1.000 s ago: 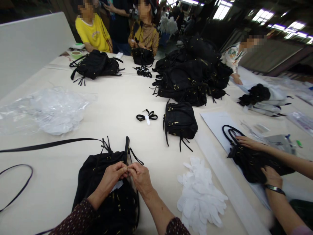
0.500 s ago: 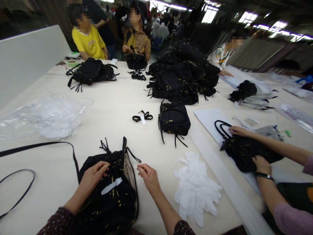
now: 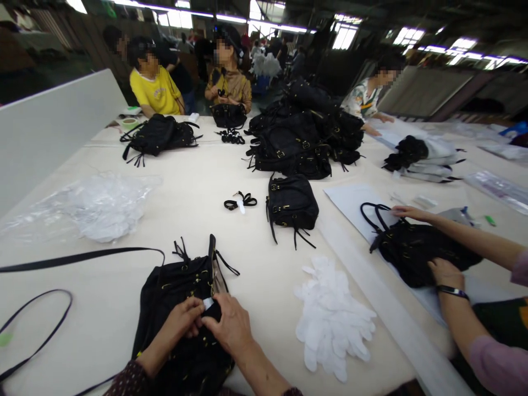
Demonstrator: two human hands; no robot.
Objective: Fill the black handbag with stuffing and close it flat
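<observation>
A black handbag (image 3: 181,308) with gold fittings lies on the table right in front of me. Both my hands rest on top of it. My left hand (image 3: 181,324) and my right hand (image 3: 229,324) meet at a small white strip (image 3: 208,303), fingers pinched on it against the bag. A long black strap (image 3: 78,256) runs from the bag off to the left.
A pile of white paper pieces (image 3: 334,319) lies right of the bag. A co-worker's hands (image 3: 445,272) press another black bag (image 3: 416,250) at right. One bag (image 3: 292,203) and a heap of bags (image 3: 301,137) sit mid-table. Clear plastic (image 3: 94,206) at left. People sit at the far end.
My hands were apart half a second ago, with the white strip lying on the bag. They have come together over the strip. The strap has shifted left on the table.
</observation>
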